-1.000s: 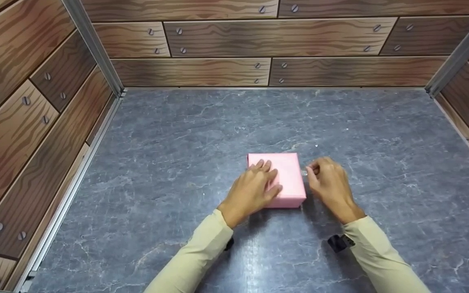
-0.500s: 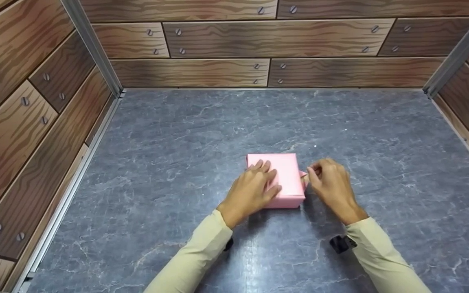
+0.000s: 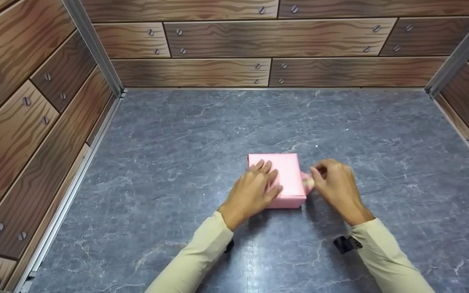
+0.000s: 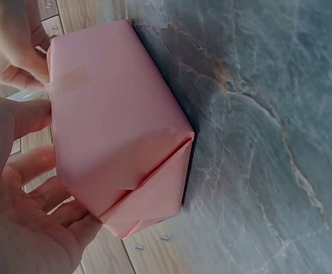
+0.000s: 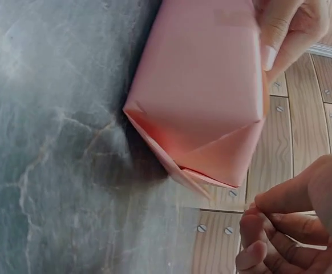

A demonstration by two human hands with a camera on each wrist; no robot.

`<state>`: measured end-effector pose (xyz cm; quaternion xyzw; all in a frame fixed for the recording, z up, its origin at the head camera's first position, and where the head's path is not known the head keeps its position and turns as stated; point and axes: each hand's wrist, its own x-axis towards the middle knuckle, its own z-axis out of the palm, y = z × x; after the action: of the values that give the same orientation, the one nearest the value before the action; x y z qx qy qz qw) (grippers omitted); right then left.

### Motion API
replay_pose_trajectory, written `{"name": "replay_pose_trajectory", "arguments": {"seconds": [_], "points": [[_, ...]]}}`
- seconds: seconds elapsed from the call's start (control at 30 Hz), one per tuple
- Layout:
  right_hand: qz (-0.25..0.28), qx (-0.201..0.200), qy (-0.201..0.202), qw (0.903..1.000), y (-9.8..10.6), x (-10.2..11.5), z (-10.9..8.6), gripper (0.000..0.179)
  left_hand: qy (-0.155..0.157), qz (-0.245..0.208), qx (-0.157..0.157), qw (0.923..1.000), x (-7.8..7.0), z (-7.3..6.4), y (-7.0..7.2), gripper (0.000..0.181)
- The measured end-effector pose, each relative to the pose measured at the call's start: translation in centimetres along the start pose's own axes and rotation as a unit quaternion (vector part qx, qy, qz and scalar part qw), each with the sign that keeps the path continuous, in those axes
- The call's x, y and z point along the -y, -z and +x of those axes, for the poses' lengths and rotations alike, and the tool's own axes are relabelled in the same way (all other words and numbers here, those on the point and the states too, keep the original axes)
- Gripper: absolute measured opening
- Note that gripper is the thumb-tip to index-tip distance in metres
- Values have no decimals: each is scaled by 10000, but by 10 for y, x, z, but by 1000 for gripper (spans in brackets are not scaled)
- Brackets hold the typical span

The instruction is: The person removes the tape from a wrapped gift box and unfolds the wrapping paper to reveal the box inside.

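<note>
A box wrapped in pink paper (image 3: 287,171) sits on the grey marbled table. My left hand (image 3: 250,185) rests on its top with the fingers spread. Beside the box's right end is my right hand (image 3: 336,183), thumb and fingertips pinching a small translucent strip of tape (image 5: 230,206). The strip runs from the fingertips to a folded paper flap (image 5: 183,180), which stands out from that end. At the opposite end, the folded paper (image 4: 154,191) lies against the box. A tan piece of tape (image 4: 73,80) shows on the near side.
Wood-patterned panels (image 3: 218,38) with printed screws wall the table (image 3: 177,130) at the back and both sides. A metal rail (image 3: 71,183) runs along the left edge. A dark device (image 3: 347,244) is strapped at my right wrist.
The flap at the right end has swung outward from the box. My right hand has shifted slightly right and down, with the tape between its fingertips. The left hand stays in place.
</note>
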<state>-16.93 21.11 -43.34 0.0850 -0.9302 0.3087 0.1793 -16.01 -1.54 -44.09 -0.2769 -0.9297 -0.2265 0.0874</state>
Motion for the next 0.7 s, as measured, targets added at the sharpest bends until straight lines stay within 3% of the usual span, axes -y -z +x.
{"name": "replay_pose_trajectory", "arguments": {"seconds": [0.23, 0.43, 0.6, 0.7], "points": [[14, 35, 286, 9996, 5, 7, -1, 6, -96, -44, -65, 9999, 2, 2, -1, 42], [236, 403, 962, 9943, 4, 13, -6, 8, -207, -94, -231, 9995, 3, 1, -1, 41], [594, 964, 2066, 9718, 0, 12, -10, 21, -91, -224, -241, 9994, 3, 0, -2, 42], [615, 1178, 2520, 9586, -2, 10, -12, 30, -59, -212, -260, 9994, 3, 0, -3, 42]]}}
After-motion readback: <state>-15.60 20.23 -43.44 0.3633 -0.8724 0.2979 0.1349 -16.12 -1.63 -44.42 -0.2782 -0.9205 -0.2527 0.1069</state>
